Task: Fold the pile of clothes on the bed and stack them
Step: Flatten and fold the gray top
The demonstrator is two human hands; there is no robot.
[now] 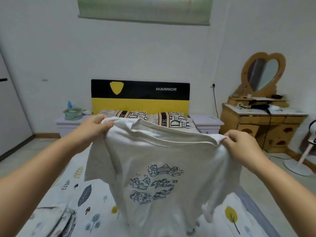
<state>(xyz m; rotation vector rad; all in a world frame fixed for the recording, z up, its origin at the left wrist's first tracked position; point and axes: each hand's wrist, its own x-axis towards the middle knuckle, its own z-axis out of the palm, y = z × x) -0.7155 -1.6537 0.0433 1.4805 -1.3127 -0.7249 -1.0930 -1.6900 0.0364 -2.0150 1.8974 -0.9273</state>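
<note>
White T-shirt between both hands

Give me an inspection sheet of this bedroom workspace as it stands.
Surface: bed with leaf-print sheet, two pillows at the headboard.
Job's things: white T-shirt held up by its shoulders, cartoon print facing the camera, hem hanging down to the bed; other clothes blurred at the lower left.
Clutter: green bag on the left nightstand; small items on the dresser.
Grippers: left hand and right hand each pinch a shoulder of the T-shirt.
Cables: black cable hangs from a wall socket by the right nightstand.
Surroundings: heart mirror, fan at the right edge, window blind above.
</note>
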